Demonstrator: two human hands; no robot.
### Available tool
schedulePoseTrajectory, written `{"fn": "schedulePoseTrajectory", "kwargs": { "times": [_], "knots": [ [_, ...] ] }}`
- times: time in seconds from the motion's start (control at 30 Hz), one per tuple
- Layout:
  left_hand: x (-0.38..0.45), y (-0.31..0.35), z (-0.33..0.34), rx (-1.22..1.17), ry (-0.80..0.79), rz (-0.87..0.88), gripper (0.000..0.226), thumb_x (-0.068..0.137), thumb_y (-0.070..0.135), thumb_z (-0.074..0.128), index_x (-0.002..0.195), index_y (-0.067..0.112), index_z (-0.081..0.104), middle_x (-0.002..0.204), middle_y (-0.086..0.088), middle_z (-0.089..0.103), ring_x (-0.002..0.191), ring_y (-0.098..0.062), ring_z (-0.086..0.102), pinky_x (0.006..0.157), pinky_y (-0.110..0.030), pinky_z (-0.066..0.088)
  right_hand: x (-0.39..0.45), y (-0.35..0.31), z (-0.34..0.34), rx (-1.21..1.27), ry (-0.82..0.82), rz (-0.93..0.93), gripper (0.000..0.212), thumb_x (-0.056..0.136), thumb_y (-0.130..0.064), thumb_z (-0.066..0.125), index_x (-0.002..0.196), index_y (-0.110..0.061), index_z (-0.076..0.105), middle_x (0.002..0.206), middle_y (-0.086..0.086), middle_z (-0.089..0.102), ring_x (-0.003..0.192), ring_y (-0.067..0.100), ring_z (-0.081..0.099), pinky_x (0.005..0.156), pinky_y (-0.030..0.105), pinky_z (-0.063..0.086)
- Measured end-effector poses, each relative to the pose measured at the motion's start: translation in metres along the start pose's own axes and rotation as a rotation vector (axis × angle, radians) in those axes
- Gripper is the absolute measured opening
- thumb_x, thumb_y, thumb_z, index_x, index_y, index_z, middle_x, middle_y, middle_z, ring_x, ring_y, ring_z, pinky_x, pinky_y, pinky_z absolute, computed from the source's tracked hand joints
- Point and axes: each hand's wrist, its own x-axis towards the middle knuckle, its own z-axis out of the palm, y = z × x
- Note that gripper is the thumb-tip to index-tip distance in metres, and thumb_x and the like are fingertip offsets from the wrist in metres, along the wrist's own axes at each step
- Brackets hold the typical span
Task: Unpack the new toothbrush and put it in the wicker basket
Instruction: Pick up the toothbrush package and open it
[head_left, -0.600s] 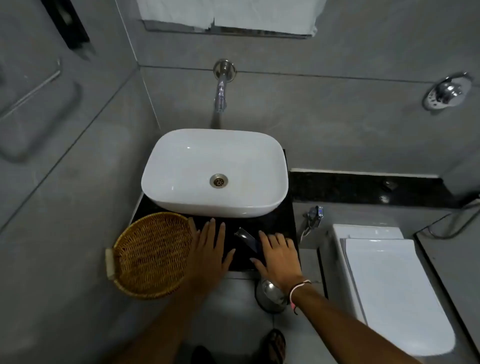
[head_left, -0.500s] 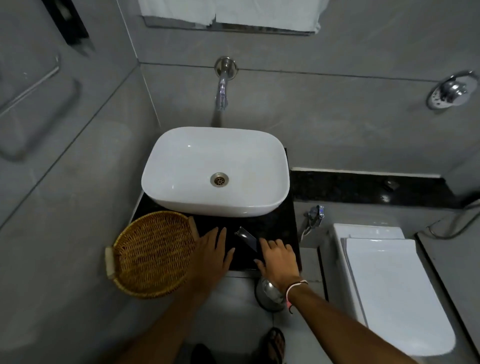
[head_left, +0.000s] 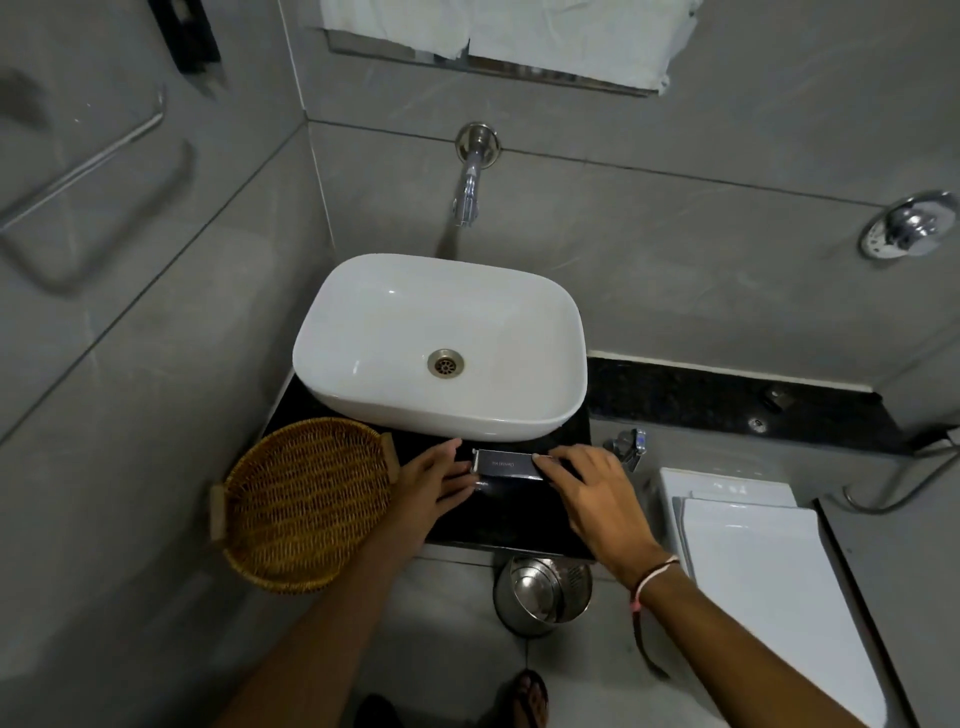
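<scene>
Both hands are on the little dark box (head_left: 503, 464) now, which sits on the black surface (head_left: 498, 525) right at the front of the sink (head_left: 441, 345). Left hand (head_left: 434, 480) comes in from the basket side, fingers stretched out and touching the box's left end; can't really tell if it's pinching it or just resting there. Right hand (head_left: 592, 493) is palm down with fingers curled over the box's right end, holding it. There's a thread band on that wrist.

The basket (head_left: 306, 504) hangs over the surface's front-left corner, empty, just beside the left hand. A steel bin (head_left: 540, 592) stands on the floor under the front edge, and the toilet (head_left: 769, 582) is off to the right. The tap (head_left: 470, 176) sticks out of the wall above the sink.

Compared to half a second ago: the box was angled between two flat hands, now it's turned crosswise and grabbed at both ends.
</scene>
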Motion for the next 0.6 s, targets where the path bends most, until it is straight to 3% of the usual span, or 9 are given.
{"fn": "schedulePoseTrajectory", "kwargs": {
  "times": [0.13,0.23,0.33,0.43,0.6],
  "knots": [
    [0.001,-0.004,0.004,-0.218,-0.120,-0.038,0.027,0.105,0.017,0.054,0.128,0.014,0.068,0.114,-0.017,0.075,0.102,-0.030,0.077,0.086,-0.034,0.066,0.020,0.007,-0.036,-0.163,-0.029,-0.172,0.062,0.075,-0.006,0.071,0.134,-0.018,0.058,0.125,0.012,0.064,0.119,0.031,0.060,0.114,0.053,0.041],
    [0.001,-0.011,0.004,-0.355,-0.258,-0.031,0.031,0.107,0.002,0.042,0.130,0.005,0.063,0.129,-0.025,0.066,0.107,-0.033,0.076,0.087,-0.033,0.065,0.035,0.006,-0.059,-0.261,-0.092,-0.276,0.063,0.077,-0.008,0.074,0.137,-0.019,0.056,0.126,0.012,0.063,0.121,0.033,0.060,0.116,0.057,0.039],
    [0.002,-0.018,0.006,-0.454,-0.318,-0.021,0.037,0.103,-0.008,0.037,0.131,0.002,0.059,0.125,-0.027,0.064,0.107,-0.035,0.076,0.086,-0.034,0.066,0.046,0.004,-0.077,-0.317,-0.155,-0.344,0.063,0.080,-0.013,0.077,0.138,-0.021,0.054,0.130,0.012,0.061,0.124,0.033,0.058,0.118,0.058,0.034],
    [0.006,-0.024,0.007,-0.477,-0.259,-0.040,0.034,0.101,-0.006,0.049,0.129,0.005,0.066,0.120,-0.024,0.075,0.110,-0.037,0.075,0.081,-0.034,0.066,0.053,0.001,-0.090,-0.354,-0.175,-0.376,0.065,0.076,-0.012,0.079,0.136,-0.022,0.057,0.129,0.011,0.062,0.123,0.033,0.059,0.118,0.059,0.034],
    [0.010,-0.028,0.006,-0.578,-0.213,-0.100,0.029,0.100,0.013,0.058,0.126,0.006,0.068,0.124,-0.023,0.075,0.114,-0.037,0.073,0.081,-0.037,0.066,0.060,-0.006,-0.104,-0.379,-0.179,-0.411,0.060,0.075,-0.011,0.079,0.131,-0.022,0.062,0.125,0.011,0.064,0.118,0.032,0.062,0.120,0.058,0.031]
  ]
}}
